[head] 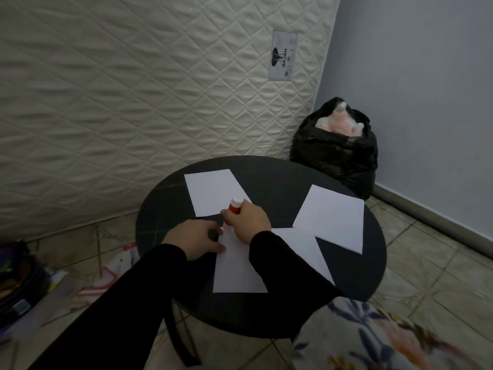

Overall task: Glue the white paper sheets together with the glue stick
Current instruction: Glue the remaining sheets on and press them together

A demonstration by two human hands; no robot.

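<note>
At the near sheet's (241,265) top-left corner, right hand (249,218) grips the upright glue stick (234,206), left hand (196,240) pins the edge with loose fingers

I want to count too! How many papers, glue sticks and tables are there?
White paper sheets: 3, far left, right, near
Glue stick: 1
Round black table: 1
Total: 5

Quilted mattress (133,102), seemingly against wall (413,89)
</note>
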